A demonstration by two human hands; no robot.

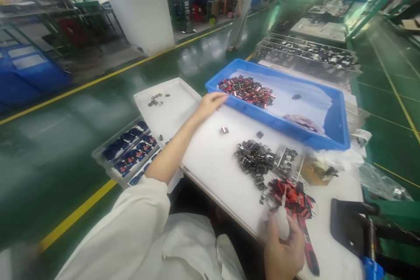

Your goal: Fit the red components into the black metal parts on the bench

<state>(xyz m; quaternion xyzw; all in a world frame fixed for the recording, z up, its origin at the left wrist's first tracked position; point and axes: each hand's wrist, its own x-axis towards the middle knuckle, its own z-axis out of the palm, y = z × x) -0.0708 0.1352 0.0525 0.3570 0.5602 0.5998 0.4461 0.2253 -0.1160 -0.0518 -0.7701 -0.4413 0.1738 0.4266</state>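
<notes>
My left hand [210, 107] lies flat and open on the white work table [210, 157], its fingertips at the rim of a blue plastic tray [278, 105]. The tray is lined with clear plastic and holds a heap of small red-and-black parts [246, 91]. My right hand [284, 247] is closed around a small white plastic bottle [282, 223] with a thin tip, just above a pile of red-and-black parts [292, 197]. Beside that pile lies a heap of dark metal parts [254, 159]. A red-and-black handled tool [308, 249] runs past my right hand.
A white tray [167, 109] with a few dark parts adjoins the table's left side. A clear tray of blue-and-black parts [127, 151] sits below it. A wire rack of parts [306, 54] stands beyond. A black seat [351, 227] is at right; a standing person [243, 4] is farther away.
</notes>
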